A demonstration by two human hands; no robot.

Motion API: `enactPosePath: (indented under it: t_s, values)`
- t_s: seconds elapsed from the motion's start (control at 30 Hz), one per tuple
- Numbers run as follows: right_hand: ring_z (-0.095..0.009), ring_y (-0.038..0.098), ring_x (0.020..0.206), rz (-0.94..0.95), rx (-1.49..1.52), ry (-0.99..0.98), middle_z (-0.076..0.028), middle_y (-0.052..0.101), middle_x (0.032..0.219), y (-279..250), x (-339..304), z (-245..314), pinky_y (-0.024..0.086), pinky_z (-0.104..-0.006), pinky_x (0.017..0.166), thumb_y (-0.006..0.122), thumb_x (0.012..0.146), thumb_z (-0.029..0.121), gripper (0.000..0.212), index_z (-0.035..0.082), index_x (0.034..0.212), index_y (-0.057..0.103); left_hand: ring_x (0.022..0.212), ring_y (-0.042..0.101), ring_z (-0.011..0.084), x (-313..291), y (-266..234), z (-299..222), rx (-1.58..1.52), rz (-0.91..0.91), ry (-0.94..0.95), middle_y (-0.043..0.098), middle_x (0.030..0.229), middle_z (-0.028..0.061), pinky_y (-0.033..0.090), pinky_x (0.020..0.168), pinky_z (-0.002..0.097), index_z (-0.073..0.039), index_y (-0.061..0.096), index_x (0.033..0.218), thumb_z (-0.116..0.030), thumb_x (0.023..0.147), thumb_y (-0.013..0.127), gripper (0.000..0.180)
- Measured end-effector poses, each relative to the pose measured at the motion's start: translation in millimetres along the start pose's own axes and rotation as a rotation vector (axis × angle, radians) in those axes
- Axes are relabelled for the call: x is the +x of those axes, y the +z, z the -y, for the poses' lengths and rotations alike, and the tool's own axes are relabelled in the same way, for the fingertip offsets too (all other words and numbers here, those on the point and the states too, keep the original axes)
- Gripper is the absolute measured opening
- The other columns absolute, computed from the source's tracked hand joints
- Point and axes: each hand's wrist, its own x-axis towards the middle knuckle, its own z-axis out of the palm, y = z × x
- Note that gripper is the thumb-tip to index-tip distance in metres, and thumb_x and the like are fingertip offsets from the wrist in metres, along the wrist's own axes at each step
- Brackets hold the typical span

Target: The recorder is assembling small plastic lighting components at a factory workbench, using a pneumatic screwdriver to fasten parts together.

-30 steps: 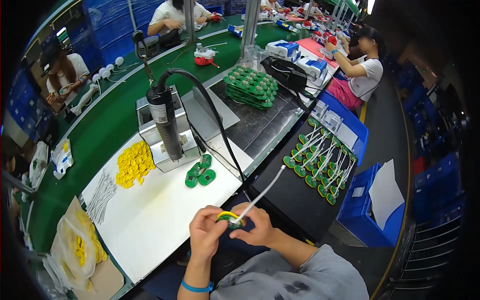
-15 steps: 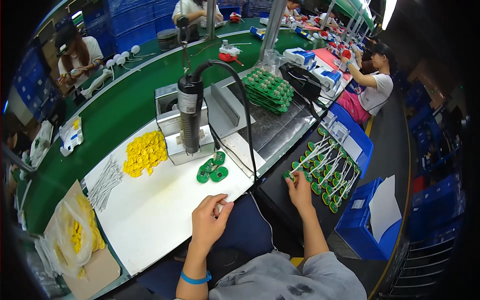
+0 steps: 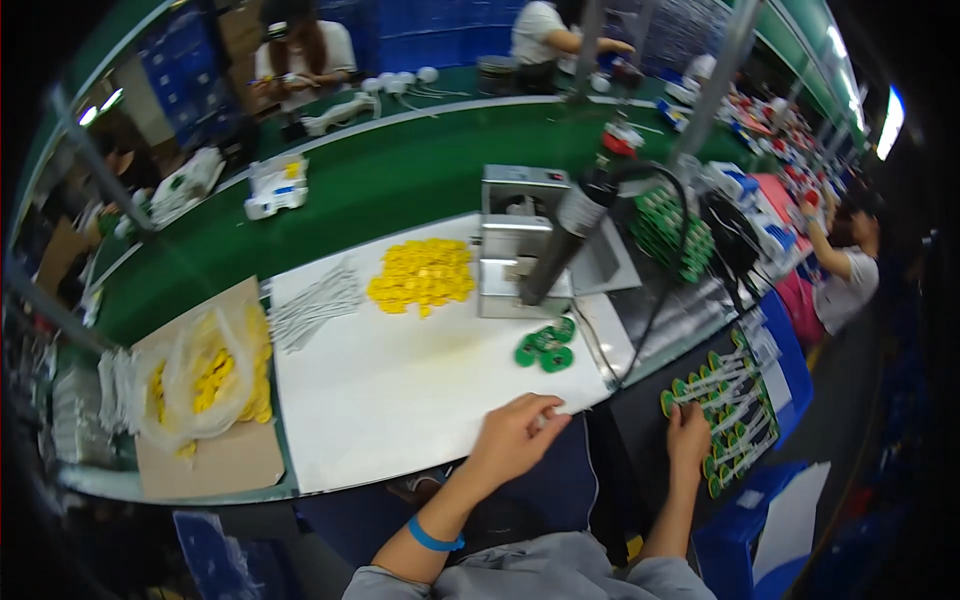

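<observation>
My right hand is at the right, at the near left edge of a group of wired boards. Its thumb and fingers pinch a round green circuit board with a yellow rim, partly covered by the fingertips. Beside it lie rows of similar boards with white wires. My left hand hovers over the front edge of the white work surface. Its fingers curl loosely, the thumb stands apart, and nothing shows between them. Beyond it lie several bare round green boards.
Yellow discs and white wires lie on the work surface. A dark cylindrical tool hangs by a metal box. A bag of yellow parts is left, green panels right. Blue bin near right; people work beyond.
The view has swung left, so the scene shifts rightward in the picture. My right hand stays pinched at the same edge of the wired boards. The left hand keeps its loose curl.
</observation>
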Motion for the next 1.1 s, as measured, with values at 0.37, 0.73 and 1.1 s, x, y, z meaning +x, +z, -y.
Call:
enactPosePath:
  t_s: [0.37,0.73,1.1]
  values:
    - [-0.012,0.069,0.082,0.595,0.971,-0.807,-0.009,0.074,0.096,-91,-123,276,0.054,-0.0271,0.072,0.07,0.097,0.005,0.012,-0.002,0.106,0.073,0.103,0.066,0.0387,-64,-63,-23,0.263,0.048,0.416,0.069,0.103,0.0176,0.054,0.09,0.047,-0.003,0.071,0.103,-0.021,0.094,0.072,0.02]
    - [-0.043,0.056,0.13,0.45,0.441,-1.306,-0.023,0.06,0.148,-48,-178,419,0.046,-0.0458,0.112,0.07,0.097,0.022,0.044,-0.003,0.132,0.065,0.121,0.066,0.0361,-137,-185,-69,-0.175,0.462,0.106,0.069,0.131,0.0212,0.05,0.107,0.0389,-0.003,0.074,0.103,-0.02,0.1,0.07,0.018]
    - [-0.037,0.067,0.102,0.352,0.635,-1.202,-0.017,0.072,0.103,-77,-230,382,0.056,-0.0449,0.088,0.07,0.091,0.003,0.011,0.001,0.101,0.073,0.091,0.072,0.0172,-197,-430,-57,0.154,-0.832,-0.093,0.077,0.104,0.009,0.058,0.077,0.0307,-0.003,0.072,0.118,-0.006,0.098,0.071,0.02]
